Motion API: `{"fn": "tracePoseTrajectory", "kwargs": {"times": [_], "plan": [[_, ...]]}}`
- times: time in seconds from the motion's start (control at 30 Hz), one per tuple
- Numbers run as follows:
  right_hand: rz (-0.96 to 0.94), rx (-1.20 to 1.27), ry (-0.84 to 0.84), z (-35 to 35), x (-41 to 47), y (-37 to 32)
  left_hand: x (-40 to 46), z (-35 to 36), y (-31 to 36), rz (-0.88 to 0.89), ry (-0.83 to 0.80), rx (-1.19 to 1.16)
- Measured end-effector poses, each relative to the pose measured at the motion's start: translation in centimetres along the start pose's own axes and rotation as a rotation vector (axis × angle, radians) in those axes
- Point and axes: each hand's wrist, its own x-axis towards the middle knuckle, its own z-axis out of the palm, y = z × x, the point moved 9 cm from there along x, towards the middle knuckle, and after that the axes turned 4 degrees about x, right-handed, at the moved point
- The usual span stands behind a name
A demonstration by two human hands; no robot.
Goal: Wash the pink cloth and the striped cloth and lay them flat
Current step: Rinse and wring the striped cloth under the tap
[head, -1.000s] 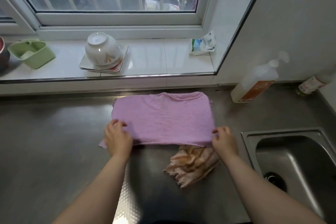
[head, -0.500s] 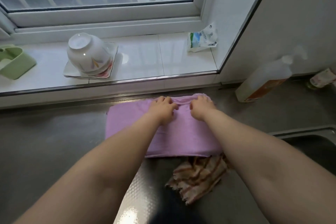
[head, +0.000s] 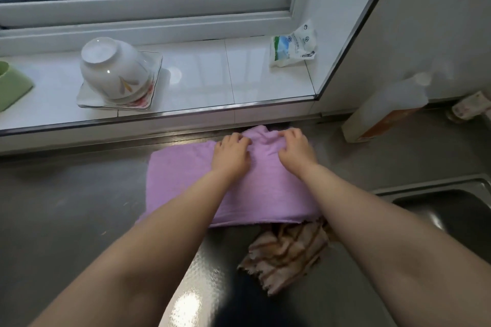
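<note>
The pink cloth [head: 180, 180] lies spread on the steel counter [head: 66, 207], its far edge bunched near the sill. My left hand [head: 231, 155] and my right hand [head: 295, 151] rest side by side on that far edge, fingers curled into the fabric. The striped cloth [head: 284, 255], orange and cream, lies crumpled just in front of the pink cloth's near right corner, partly under it and beside my right forearm.
A sink [head: 451, 212] opens at the right. A white spray bottle [head: 385, 111] stands against the wall behind it. On the tiled sill sit an upturned white bowl [head: 114, 69] on a plate, a plastic packet [head: 292, 46] and a green container [head: 10, 85].
Both hands left the pink cloth's near corners and came to its far edge, where they now grip the bunched fabric. The view has shifted closer and to the right.
</note>
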Motion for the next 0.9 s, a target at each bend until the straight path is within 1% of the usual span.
{"fn": "tracePoseTrajectory", "kwargs": {"times": [0.07,0.1,0.2,0.23,0.27,0.33,0.4,0.43,0.47,0.57,0.63,0.7,0.77,0.83,0.9], "plan": [[-0.065,-0.011,0.051,0.1,-2.6,1.0,-1.7,0.8,0.8,0.031,0.006,-0.028],[-0.123,-0.026,0.09,0.0,-4.4,1.2,-2.7,1.2,1.4,0.049,0.014,-0.037],[-0.337,-0.075,0.276,-0.6,-10.8,2.1,-5.7,1.8,3.3,0.089,0.064,-0.076],[-0.397,-0.093,0.289,-0.3,-13.0,2.7,-6.7,2.1,3.9,0.093,0.067,-0.093],[-0.467,-0.125,0.273,0.4,-15.1,3.3,-7.6,2.4,4.5,0.098,0.07,-0.106],[-0.555,-0.23,0.155,3.0,-19.0,5.0,-9.4,2.9,5.7,0.117,0.093,-0.121],[-0.486,-0.36,-0.007,5.6,-21.3,7.5,-10.9,3.4,6.7,0.122,0.117,-0.147],[-0.404,-0.4,-0.076,6.4,-22.1,8.6,-11.6,3.7,7.2,0.121,0.126,-0.164],[-0.348,-0.38,-0.079,6.9,-22.6,9.6,-12.3,3.9,7.6,0.123,0.139,-0.182],[-0.223,-0.181,-0.015,5.2,-23.5,9.9,-14.1,4.2,9.0,0.127,0.174,-0.207],[-0.189,0.032,0.048,3.3,-24.2,10.0,-14.7,4.6,9.8,0.116,0.145,-0.234],[-0.151,0.253,0.089,0.7,-25.2,10.5,-15.0,5.6,11.2,0.126,0.01,-0.293],[-0.086,0.451,0.15,-1.9,-26.3,11.6,-15.4,6.3,13.6,0.19,-0.163,-0.395],[0.029,0.699,0.216,-4.6,-27.5,13.1,-16.3,6.1,16.7,0.235,-0.345,-0.553],[0.158,0.964,0.286,-7.4,-28.7,14.8,-17.2,5.8,20.3,0.298,-0.471,-0.635]]}}
